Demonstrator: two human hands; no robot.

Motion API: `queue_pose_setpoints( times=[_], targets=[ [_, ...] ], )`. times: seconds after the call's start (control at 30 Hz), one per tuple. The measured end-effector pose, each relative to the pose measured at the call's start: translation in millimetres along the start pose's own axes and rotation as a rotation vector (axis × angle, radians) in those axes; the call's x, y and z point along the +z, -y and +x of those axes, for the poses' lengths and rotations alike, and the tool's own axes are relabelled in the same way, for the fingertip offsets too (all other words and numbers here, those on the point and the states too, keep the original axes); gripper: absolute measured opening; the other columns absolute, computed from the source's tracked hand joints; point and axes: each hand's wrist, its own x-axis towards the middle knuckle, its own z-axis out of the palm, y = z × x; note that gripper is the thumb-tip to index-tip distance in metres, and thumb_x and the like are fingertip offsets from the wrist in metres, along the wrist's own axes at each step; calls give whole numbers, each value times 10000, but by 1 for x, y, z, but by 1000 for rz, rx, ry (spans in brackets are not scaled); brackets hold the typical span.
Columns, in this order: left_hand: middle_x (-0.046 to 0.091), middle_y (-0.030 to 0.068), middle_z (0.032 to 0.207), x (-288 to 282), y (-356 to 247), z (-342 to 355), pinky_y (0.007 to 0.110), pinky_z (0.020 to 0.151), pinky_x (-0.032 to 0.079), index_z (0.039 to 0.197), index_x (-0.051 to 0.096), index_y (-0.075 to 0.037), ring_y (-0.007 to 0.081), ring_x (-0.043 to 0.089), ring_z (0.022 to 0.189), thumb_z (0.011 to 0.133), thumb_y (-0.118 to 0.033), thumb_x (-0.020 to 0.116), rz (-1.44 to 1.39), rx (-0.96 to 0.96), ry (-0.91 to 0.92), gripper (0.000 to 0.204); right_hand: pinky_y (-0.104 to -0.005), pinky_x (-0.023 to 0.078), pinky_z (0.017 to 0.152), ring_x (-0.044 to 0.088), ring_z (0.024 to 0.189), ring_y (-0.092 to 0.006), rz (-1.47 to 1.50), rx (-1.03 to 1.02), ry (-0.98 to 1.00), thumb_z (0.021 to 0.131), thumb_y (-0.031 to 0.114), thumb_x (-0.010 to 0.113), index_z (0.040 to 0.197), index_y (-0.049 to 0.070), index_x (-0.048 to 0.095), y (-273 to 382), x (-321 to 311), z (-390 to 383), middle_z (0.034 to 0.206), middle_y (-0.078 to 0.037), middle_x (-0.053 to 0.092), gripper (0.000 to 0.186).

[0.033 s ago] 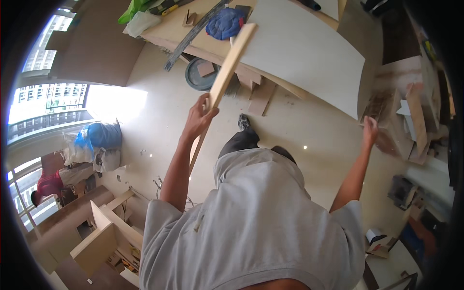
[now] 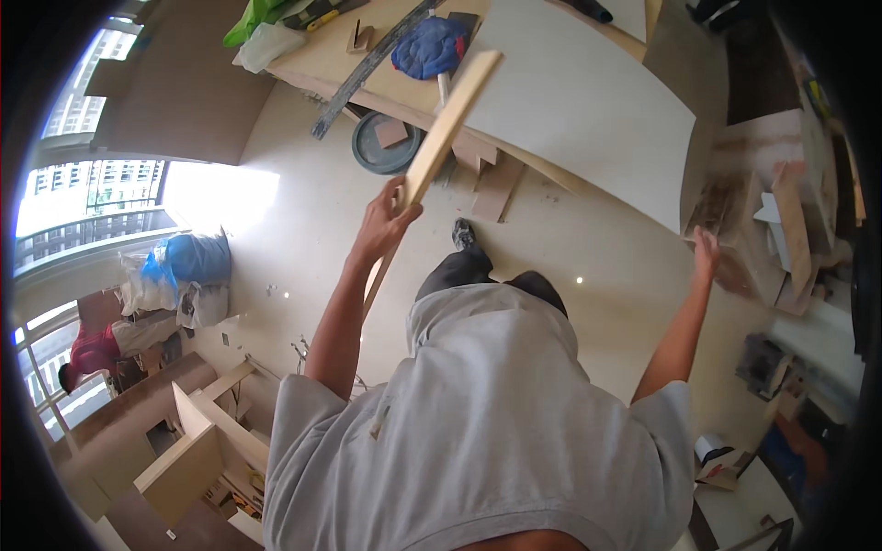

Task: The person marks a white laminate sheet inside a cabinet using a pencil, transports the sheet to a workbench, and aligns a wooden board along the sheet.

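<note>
My left hand (image 2: 384, 220) is closed around a long, pale wooden strip (image 2: 450, 119). The strip slants up and to the right, its far end over the edge of the white board on the workbench, its lower end passing down beside my forearm. My right hand (image 2: 706, 255) is held out at the right with its fingers stretched upward and nothing visible in it. It is nearest to the right corner of the white board (image 2: 588, 110), though whether it touches anything there I cannot tell.
On the workbench (image 2: 322, 60) lie a blue cloth bundle (image 2: 429, 48) and a long grey straightedge (image 2: 367, 73). A round grey tub (image 2: 367, 163) and board offcuts (image 2: 498, 186) are on the floor below. Wooden scraps (image 2: 790, 220) pile at right; a person in red (image 2: 92, 354) is far left.
The wooden strip and my left hand have shifted slightly to the right. My right hand has dropped a little.
</note>
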Motion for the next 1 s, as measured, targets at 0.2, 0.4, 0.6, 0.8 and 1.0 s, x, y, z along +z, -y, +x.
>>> queue_pose_setpoints(
  times=[0.2, 0.4, 0.6, 0.8, 1.0],
  targets=[
    [674, 283, 1323, 17, -1, 52, 464, 1045, 520, 1457, 556, -12, 434, 662, 1211, 829, -336, 741, 151, 70, 48, 731, -458, 451, 1137, 546, 1379, -309, 270, 495, 401, 866, 690, 808, 1600, -23, 395, -40, -10, 66, 1514, -193, 551, 1104],
    [669, 277, 1315, 25, -23, 49, 476, 1075, 508, 1426, 585, 1, 445, 650, 1219, 797, -286, 751, 249, 37, -47, 711, -402, 432, 1153, 544, 1379, -269, 716, 451, 684, 982, 548, 757, 1511, -14, 494, 5, 49, 76, 1507, -142, 566, 815],
    [671, 270, 1316, 52, -44, 50, 474, 1059, 524, 1432, 592, 8, 434, 662, 1210, 786, -290, 774, 239, 4, -59, 735, -372, 479, 1047, 619, 1233, -221, 688, 377, 755, 1006, 462, 761, 1436, 112, 609, 29, 79, 87, 1354, -54, 666, 575],
    [656, 250, 1396, 70, -48, 47, 474, 1090, 511, 1470, 583, -21, 407, 658, 1252, 768, -335, 790, 228, -57, -69, 797, -394, 436, 1098, 570, 1297, -210, 430, 340, 373, 982, 557, 751, 1471, 111, 582, 9, 67, 91, 1417, -68, 623, 683],
    [668, 235, 1363, 86, -52, 46, 468, 1077, 520, 1479, 593, -32, 401, 666, 1232, 774, -324, 789, 247, -12, -116, 788, -392, 540, 957, 681, 1112, -249, 1022, 265, 630, 1013, 453, 739, 1391, 4, 608, 54, 99, 65, 1249, -76, 700, 602]
  ],
)
